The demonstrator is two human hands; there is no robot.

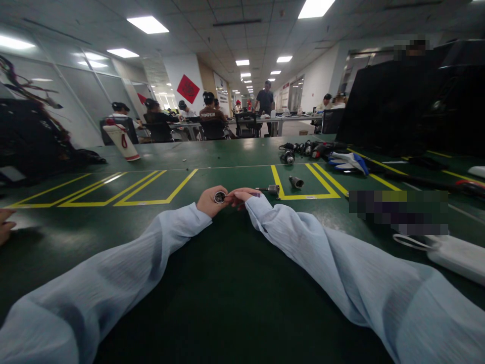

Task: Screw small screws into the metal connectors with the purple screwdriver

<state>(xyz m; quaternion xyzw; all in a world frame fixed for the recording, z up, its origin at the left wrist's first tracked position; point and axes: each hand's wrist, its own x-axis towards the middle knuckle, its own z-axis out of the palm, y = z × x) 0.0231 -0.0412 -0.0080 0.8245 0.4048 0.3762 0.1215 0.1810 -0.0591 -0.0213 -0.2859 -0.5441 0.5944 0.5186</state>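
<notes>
My left hand [208, 202] is wrapped round a small round metal part [220, 197], whose open end faces me. Against its right side, my right hand [240, 197] has its fingers pressed together; what they pinch, if anything, is too small to make out. Just right of my right hand, a metal cylinder with a thin shaft [273, 190] lies on the green table [235, 151]. Another metal fitting [296, 182] rests inside a yellow-taped box behind it.
Farther back on the right lie dark metal parts with cables [290, 155] and a blue-and-white glove [348, 162]. A white device [458, 255] sits at the right. At the left edge another person's hand [4, 226] shows, and a white-and-red container [121, 141] stands farther back.
</notes>
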